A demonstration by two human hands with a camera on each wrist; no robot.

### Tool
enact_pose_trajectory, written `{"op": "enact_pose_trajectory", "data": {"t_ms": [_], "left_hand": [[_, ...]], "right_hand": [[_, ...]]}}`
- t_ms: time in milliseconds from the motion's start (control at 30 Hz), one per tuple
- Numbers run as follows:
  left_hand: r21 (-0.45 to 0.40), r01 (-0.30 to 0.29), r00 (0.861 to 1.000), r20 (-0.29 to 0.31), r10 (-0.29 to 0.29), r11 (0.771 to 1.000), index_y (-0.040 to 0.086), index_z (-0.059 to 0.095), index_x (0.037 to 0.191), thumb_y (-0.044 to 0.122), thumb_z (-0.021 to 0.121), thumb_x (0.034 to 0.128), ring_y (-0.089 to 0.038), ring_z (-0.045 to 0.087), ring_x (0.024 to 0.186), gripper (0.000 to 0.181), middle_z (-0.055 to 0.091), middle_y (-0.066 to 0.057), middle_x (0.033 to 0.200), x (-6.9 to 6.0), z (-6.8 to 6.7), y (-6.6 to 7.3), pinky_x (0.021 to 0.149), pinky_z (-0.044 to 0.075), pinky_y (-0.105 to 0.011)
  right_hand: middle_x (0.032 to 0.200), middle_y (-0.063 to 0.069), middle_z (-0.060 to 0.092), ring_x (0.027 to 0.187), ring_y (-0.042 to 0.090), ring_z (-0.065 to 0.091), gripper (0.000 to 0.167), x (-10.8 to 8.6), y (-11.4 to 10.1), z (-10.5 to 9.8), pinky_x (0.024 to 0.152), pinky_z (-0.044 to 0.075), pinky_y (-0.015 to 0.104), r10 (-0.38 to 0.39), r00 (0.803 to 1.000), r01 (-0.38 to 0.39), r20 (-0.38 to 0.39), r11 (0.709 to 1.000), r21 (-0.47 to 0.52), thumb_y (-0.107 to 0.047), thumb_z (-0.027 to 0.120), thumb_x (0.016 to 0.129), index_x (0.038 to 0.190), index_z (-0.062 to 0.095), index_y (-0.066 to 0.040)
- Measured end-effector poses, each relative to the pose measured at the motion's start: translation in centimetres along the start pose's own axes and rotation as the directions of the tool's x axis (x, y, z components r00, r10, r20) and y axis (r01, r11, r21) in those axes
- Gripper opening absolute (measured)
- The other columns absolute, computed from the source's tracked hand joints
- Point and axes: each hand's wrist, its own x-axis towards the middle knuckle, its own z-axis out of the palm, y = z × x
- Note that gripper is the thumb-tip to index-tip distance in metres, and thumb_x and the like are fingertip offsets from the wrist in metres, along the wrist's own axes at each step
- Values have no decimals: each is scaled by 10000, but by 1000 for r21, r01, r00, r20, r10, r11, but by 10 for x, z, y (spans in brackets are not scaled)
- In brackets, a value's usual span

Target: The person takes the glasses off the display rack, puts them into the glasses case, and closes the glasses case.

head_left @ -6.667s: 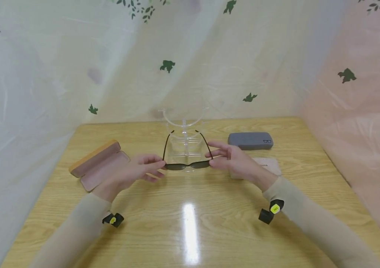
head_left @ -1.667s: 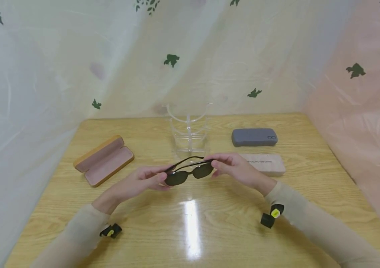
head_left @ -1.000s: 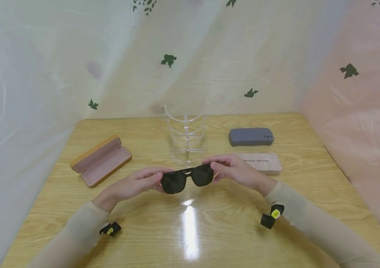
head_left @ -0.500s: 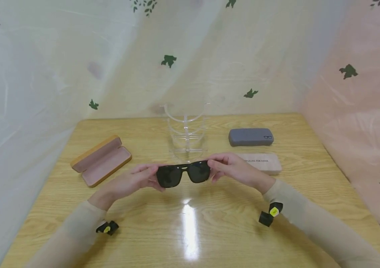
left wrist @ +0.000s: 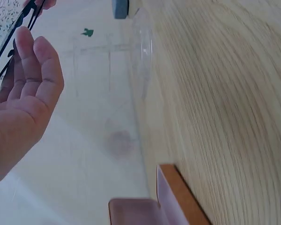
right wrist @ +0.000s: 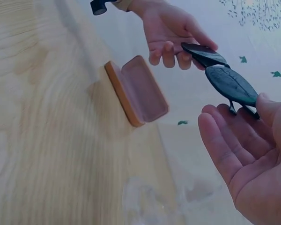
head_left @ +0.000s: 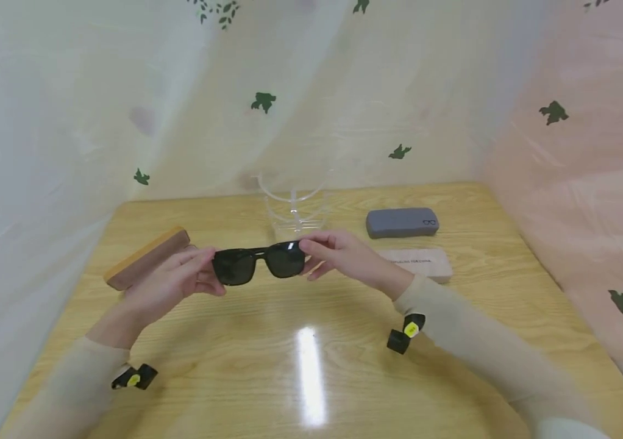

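A pair of black sunglasses (head_left: pixel 259 263) is held up above the table between both hands, lenses toward me. My left hand (head_left: pixel 171 280) pinches the frame's left end between thumb and fingers. At the other end my right hand (head_left: pixel 344 256) pinches the frame's corner, as the right wrist view also shows with the dark lens (right wrist: pixel 232 84). The temples look folded behind the lenses. Just beyond the left hand lies an orange glasses case (head_left: pixel 149 256), its lid raised and its pinkish lining showing; the hand hides part of it.
A clear acrylic glasses stand (head_left: pixel 293 210) with no glasses on it stands at the table's back middle. To its right lie a grey-blue glasses case (head_left: pixel 402 222) and a whitish case (head_left: pixel 427 263) with lettering, both closed. A patterned curtain (head_left: pixel 377 85) hangs behind the table.
Earlier the temples were spread out toward the stand; they then folded in and the lenses turned to face me. In the last half second both hands carried the sunglasses left toward the orange case.
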Motion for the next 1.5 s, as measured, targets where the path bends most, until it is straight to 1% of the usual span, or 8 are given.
{"op": "enact_pose_trajectory", "data": {"t_ms": [300,567,733,867,933,1067,1233,1500], "left_hand": [[142,-31,968,-244,66,989,-20,592,1329,250,359,1130,-199,688,904,408,673,-43,1176,-37,-16,-6,860,588,-305],[-74,-102,948,-309,75,992,91,684,1179,174,343,1129,-149,696,890,354,726,-12,1014,-65,-40,-25,803,601,-285],[-3,64,918,-392,-60,998,146,688,1148,207,435,1110,-148,710,868,262,705,-1,987,-79,-53,-36,747,608,-287],[115,265,869,-458,-185,957,114,609,1246,292,482,1095,-153,715,872,266,670,20,1035,-88,-63,-45,759,612,-298],[104,301,854,-472,-219,948,87,574,1268,314,476,1095,-158,717,879,302,665,28,1050,-92,-69,-50,769,613,-308],[-26,270,841,-479,-249,962,184,624,1190,302,492,1090,-161,721,876,203,661,60,1057,-100,-79,-61,779,611,-308],[-160,191,838,-488,-246,968,294,685,1086,258,516,1082,-169,725,857,173,646,71,1063,-105,-86,-69,779,612,-307],[-352,83,837,-483,-257,932,236,708,1062,210,509,1082,-173,739,884,202,726,18,1037,-103,-89,-72,789,612,-330]], "right_hand": [[1133,178,708,933,332,730,317,53,-2,35,837,602,485,0,1000,0,13,999,42,-182,519,1084,1296,612,34],[1043,133,738,805,312,743,353,99,4,68,748,624,451,-2,998,6,-64,998,58,-254,595,1051,1278,650,12],[888,110,754,705,354,733,293,122,22,87,718,606,543,-6,991,10,-134,1000,23,-234,658,1015,1180,719,0],[850,83,752,748,400,733,283,134,38,103,690,616,508,33,993,-37,-114,999,-34,-240,653,1018,1164,725,-8],[867,78,750,799,413,731,282,138,43,111,687,623,477,55,996,-59,-73,997,-49,-218,643,1024,1198,709,-6],[922,97,750,882,418,725,311,141,48,123,716,627,443,102,995,-102,-15,995,19,-132,641,1019,1292,656,17],[943,94,751,986,441,701,320,143,49,127,822,595,515,152,987,-144,-46,979,147,-56,658,990,1299,651,24],[1025,86,735,930,380,723,281,159,61,135,750,624,443,184,974,-162,-132,973,163,-112,656,1006,1265,684,-8]]}}
